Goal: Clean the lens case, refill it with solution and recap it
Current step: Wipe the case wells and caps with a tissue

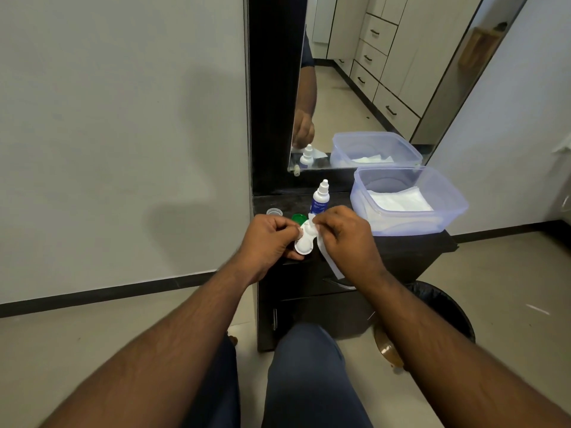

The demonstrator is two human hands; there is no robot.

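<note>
My left hand [268, 239] grips the white plastic double-well lens case [305, 239] above the dark counter [401, 245], while my right hand [343, 233] pinches a white tissue [328, 254] against it. Just behind stand the green cap [298, 217], clear cap [274, 211] and white solution bottle [320, 197].

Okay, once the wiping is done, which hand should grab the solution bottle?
Probably the right hand: the white and blue solution bottle stands just beyond its knuckles, though it must drop the white tissue first. The left hand grips the white lens case.
</note>
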